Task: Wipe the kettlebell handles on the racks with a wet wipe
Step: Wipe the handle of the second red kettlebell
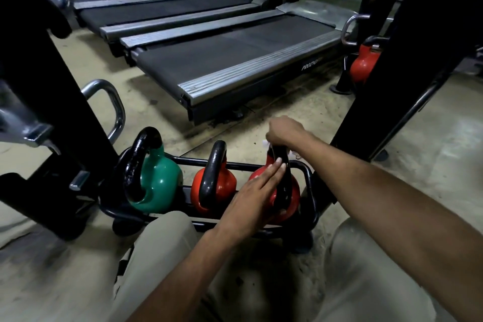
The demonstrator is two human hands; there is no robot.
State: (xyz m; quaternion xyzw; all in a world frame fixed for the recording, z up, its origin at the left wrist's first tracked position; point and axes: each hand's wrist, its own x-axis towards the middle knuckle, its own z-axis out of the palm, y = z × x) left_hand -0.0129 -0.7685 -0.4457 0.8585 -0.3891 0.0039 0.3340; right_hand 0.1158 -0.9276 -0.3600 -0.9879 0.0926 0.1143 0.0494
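Three kettlebells stand in a low black rack (312,191): a green one (156,185) at the left, an orange one (222,185) in the middle and a red one (292,196) at the right, all with black handles. My right hand (285,131) grips the top of the red kettlebell's handle (283,165), and bits of a white wet wipe (266,143) show under the fingers. My left hand (257,191) lies flat with straight fingers against the red kettlebell's body and the side of its handle.
Two treadmills (235,60) lie on the floor beyond the rack. Black frame posts stand at the left (39,86) and right (392,81). Another red kettlebell (363,63) sits at the far right. My knees in beige trousers (167,248) are close in front of the rack.
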